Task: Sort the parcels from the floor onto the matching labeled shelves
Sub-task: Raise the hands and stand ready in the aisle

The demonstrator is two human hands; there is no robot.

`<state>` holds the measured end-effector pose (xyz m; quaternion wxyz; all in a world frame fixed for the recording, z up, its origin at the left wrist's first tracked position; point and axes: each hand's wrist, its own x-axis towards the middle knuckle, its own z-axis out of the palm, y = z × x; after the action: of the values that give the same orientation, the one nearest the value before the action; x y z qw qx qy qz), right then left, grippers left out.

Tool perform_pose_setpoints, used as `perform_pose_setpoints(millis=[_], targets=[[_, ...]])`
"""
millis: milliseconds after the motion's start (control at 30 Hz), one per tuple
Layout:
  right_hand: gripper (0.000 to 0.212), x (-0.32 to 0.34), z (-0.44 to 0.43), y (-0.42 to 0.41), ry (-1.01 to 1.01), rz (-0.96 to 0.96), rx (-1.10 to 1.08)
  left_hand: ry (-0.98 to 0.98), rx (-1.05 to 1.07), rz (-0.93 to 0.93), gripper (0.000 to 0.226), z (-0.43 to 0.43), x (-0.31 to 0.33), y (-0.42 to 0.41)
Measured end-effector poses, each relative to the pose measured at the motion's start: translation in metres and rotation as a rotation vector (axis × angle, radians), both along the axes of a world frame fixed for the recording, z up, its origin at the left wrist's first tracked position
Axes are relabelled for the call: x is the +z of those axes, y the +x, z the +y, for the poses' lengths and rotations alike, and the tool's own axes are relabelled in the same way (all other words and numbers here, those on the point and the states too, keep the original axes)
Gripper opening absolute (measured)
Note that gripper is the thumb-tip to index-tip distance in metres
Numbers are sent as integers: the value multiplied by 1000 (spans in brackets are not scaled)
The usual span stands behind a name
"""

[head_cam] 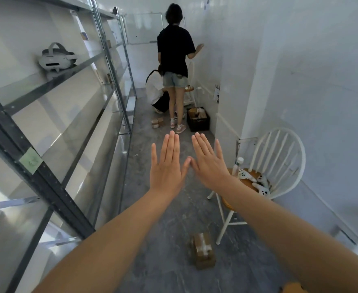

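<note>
My left hand (pixel 167 166) and my right hand (pixel 208 163) are stretched out flat in front of me, palms down, thumbs touching, holding nothing. A brown cardboard parcel (pixel 202 250) with clear tape lies on the grey floor below my arms. Further down the aisle, small parcels (pixel 158 122) sit on the floor, and a black crate (pixel 198 119) holds more boxes. The metal shelving (pixel 53 115) runs along the left wall, with a green label (pixel 30 161) on its near post.
A white headset (pixel 56 59) rests on an upper shelf. A white chair (pixel 273 166) with controllers and a bottle stands at the right wall. Two people (pixel 174 60) are at the far end of the aisle, one standing, one crouching.
</note>
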<state>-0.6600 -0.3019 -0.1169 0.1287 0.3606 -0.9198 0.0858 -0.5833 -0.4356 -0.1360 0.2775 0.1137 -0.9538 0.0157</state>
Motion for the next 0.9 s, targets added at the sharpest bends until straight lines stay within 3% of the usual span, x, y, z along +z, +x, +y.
perform_pose_setpoints(millis=[533,900], targets=[[67,-26,11,-140,3,-73,50,27,61,-71,74,14,-27,-118],[64,-92,25,-213,51,-282,77,100,132,-212,76,36,-86,-184]])
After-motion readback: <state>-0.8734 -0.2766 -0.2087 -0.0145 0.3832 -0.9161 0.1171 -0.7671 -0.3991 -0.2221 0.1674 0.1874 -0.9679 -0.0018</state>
